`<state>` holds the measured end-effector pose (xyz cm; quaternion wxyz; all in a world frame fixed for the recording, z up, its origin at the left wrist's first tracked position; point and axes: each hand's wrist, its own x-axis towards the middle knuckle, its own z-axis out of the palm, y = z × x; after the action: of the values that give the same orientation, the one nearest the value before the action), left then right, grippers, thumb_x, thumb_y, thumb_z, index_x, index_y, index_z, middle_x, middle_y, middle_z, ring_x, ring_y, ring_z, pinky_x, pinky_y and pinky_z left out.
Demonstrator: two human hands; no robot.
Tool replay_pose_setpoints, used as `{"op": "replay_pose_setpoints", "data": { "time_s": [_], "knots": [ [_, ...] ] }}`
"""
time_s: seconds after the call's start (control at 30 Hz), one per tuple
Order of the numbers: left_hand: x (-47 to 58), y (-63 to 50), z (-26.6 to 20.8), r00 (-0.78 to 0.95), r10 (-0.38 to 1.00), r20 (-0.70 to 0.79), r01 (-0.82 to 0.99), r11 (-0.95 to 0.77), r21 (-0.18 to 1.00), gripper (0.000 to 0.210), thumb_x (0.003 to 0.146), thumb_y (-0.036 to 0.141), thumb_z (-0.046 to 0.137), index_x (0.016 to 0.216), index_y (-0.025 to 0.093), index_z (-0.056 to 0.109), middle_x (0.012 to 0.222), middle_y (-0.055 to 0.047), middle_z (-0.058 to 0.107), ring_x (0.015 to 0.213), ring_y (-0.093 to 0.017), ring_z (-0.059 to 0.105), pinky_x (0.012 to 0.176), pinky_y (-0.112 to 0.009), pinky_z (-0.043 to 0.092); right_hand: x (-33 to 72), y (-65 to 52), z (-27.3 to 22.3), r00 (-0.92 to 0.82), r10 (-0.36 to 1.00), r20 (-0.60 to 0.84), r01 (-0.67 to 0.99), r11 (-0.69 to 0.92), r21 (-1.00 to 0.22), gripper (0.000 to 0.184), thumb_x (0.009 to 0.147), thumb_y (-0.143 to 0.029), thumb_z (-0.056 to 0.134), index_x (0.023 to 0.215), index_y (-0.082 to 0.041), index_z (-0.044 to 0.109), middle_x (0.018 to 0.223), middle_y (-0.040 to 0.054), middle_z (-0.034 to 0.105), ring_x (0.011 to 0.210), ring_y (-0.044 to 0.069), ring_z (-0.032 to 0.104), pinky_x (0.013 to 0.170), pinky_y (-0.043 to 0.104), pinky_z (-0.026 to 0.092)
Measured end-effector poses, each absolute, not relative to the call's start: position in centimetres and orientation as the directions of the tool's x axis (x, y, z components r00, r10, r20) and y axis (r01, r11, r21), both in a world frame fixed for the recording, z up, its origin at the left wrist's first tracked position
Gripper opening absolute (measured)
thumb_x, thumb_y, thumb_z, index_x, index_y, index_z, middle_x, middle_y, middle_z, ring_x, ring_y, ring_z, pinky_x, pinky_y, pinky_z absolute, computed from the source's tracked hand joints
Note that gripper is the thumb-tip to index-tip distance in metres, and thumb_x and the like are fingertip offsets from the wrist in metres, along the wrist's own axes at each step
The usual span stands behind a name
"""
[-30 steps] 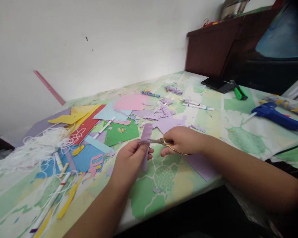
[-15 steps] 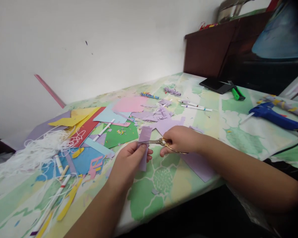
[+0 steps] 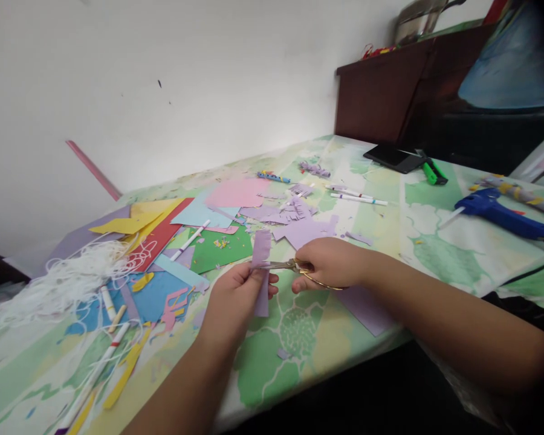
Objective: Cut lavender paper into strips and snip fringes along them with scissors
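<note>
A narrow purple paper strip (image 3: 262, 248) stands roughly upright, pinched between the thumb and fingers of my left hand (image 3: 236, 296). Small cuts notch its right edge near the top. My right hand (image 3: 329, 263) grips gold-handled scissors (image 3: 283, 264), whose blades point left and reach the strip just above my left thumb. Under my right forearm lies a larger purple paper piece (image 3: 365, 308). Beyond the hands are more purple paper (image 3: 306, 229) and fringed purple scraps (image 3: 278, 213).
White string (image 3: 86, 275) is heaped at the left beside coloured paper sheets (image 3: 222, 248) and several markers. A blue glue gun (image 3: 505, 211) with a black cord, a black phone (image 3: 393, 158) and a green-handled cutter (image 3: 434, 171) lie at the right. A wall borders the table's far side.
The scissor blades look more closed across the strip, and the notches along its right edge show more plainly. Both hands stay nearly in place; the view shifts slightly.
</note>
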<state>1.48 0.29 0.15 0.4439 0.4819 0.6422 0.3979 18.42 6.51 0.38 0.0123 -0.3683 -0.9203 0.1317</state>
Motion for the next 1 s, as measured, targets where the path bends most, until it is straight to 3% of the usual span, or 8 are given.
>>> {"op": "replay_pose_setpoints", "data": {
  "time_s": [0.17, 1.0],
  "knots": [
    [1.59, 0.33, 0.06, -0.138, 0.975, -0.173, 0.219, 0.201, 0.955, 0.023, 0.065, 0.037, 0.050, 0.068, 0.015, 0.057, 0.062, -0.002, 0.061, 0.052, -0.010, 0.055, 0.045, -0.018, 0.042, 18.35, 6.57, 0.28, -0.715, 0.695, -0.078, 0.692, 0.687, -0.221, 0.060, 0.059, -0.069, 0.025, 0.063, -0.017, 0.054, 0.052, 0.0026, 0.050, 0.045, 0.010, 0.037, 0.041, 0.021, 0.020],
    [1.71, 0.20, 0.19, -0.133, 0.965, -0.226, 0.113, 0.242, 0.964, 0.020, 0.063, 0.035, 0.051, 0.067, 0.016, 0.055, 0.059, 0.000, 0.058, 0.050, -0.009, 0.053, 0.043, -0.018, 0.041, 18.35, 6.79, 0.57, -0.658, 0.750, -0.068, 0.740, 0.627, -0.242, 0.058, 0.054, -0.071, 0.030, 0.058, -0.018, 0.053, 0.049, 0.0008, 0.049, 0.043, 0.009, 0.037, 0.041, 0.021, 0.019]
  ]
}}
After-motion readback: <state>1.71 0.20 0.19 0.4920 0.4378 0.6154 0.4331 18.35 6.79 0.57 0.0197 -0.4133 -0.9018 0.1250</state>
